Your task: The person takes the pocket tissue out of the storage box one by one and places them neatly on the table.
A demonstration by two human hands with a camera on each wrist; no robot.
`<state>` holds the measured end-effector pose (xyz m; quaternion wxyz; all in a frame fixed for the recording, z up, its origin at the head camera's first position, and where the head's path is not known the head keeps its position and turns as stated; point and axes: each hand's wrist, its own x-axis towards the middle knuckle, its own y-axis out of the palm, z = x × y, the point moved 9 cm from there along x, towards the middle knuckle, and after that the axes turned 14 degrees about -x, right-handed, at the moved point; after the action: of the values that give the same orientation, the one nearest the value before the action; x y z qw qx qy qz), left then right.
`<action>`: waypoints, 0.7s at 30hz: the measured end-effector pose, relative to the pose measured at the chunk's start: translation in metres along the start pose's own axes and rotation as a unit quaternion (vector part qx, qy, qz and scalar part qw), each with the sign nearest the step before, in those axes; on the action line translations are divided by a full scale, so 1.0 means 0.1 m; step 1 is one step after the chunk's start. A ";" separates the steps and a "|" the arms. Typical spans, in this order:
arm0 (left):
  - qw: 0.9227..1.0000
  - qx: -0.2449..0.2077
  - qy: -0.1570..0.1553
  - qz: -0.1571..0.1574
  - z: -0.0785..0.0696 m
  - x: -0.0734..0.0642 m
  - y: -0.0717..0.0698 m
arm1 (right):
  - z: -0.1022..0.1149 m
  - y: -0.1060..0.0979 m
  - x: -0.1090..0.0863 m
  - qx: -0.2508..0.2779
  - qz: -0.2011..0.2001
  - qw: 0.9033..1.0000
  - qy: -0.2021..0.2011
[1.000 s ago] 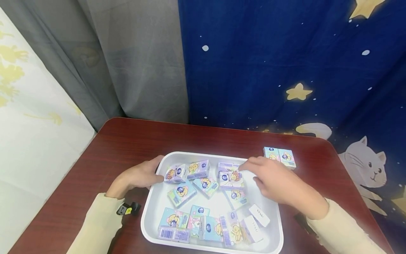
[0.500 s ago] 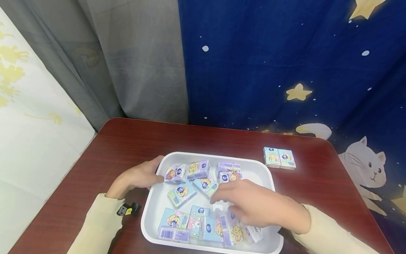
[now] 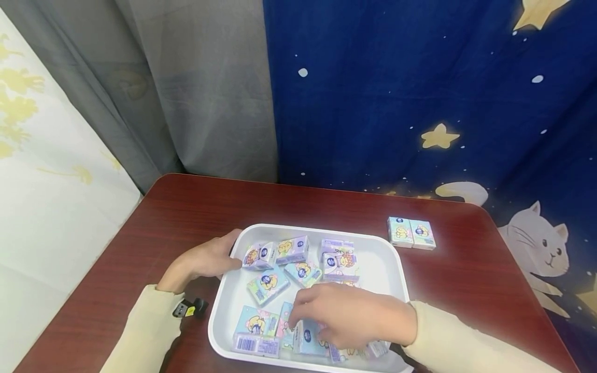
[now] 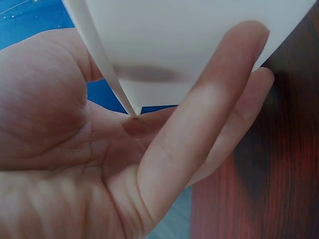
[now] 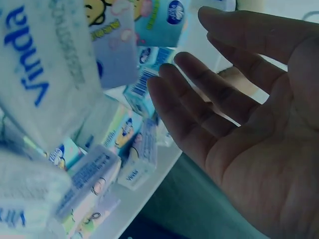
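Note:
At the left rim of the white tray, my left hand grips the edge; the left wrist view shows the thumb over the rim and fingers against the outer wall. Several small tissue packs lie in the tray, some blue, some purple. My right hand is over the near part of the tray, above a blue tissue pack. In the right wrist view its fingers are spread and loosely bent, holding nothing. A purple tissue pack lies behind this hand, which hides some packs at the near right.
Two blue tissue packs stand side by side on the dark red table, beyond the tray's far right corner. A small black device is at the left wrist. Grey and blue curtains hang behind the table.
My right hand has moved from the tray's far right edge toward the near middle, uncovering the two packs on the table. The left hand stays at the rim.

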<state>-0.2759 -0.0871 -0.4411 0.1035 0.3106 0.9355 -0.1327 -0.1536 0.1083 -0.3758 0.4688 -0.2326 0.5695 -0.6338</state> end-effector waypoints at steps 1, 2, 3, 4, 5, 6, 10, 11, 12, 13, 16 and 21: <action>1.000 0.000 0.000 0.000 0.00 0.00 0.00 | 0.00 0.02 0.01 -0.001 0.005 1.000 0.000; 1.000 0.000 0.000 0.000 0.00 0.00 0.00 | 0.01 0.04 0.02 -0.005 0.008 1.000 -0.003; 1.000 0.001 -0.001 -0.001 0.01 0.00 0.00 | 0.02 0.06 0.03 -0.004 0.013 1.000 -0.003; 1.000 0.002 -0.001 -0.002 0.01 0.00 0.00 | 0.03 0.08 0.04 -0.006 0.015 1.000 -0.007; 1.000 0.002 -0.001 -0.002 0.01 0.01 -0.01 | 0.04 0.10 0.05 -0.008 0.016 1.000 -0.012; 1.000 0.002 0.000 -0.001 0.02 0.01 -0.01 | 0.05 0.12 0.05 -0.014 0.017 1.000 -0.015; 1.000 0.002 -0.001 0.000 0.01 0.01 0.00 | 0.07 0.22 0.05 -0.041 0.016 0.999 -0.018; 1.000 0.003 -0.001 -0.001 0.01 0.01 0.00 | 0.07 0.25 0.04 -0.045 0.017 0.999 -0.014; 1.000 0.004 -0.002 -0.001 0.01 0.01 0.00 | 0.06 0.26 0.04 -0.049 0.016 0.999 -0.010; 1.000 0.005 -0.003 -0.002 0.01 0.01 -0.01 | 0.06 0.28 0.03 -0.049 0.015 0.999 -0.006; 1.000 0.007 -0.006 -0.005 0.01 0.01 -0.02 | 0.05 0.29 0.03 -0.057 0.005 0.998 0.000; 1.000 0.005 -0.008 -0.008 0.03 0.01 -0.03 | 0.07 0.30 0.04 -0.092 -0.018 0.996 -0.006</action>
<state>-0.2779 -0.0896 -0.4435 0.1083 0.3028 0.9364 -0.1406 -0.1397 0.1041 -0.4031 0.4370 -0.2887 0.6184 -0.5859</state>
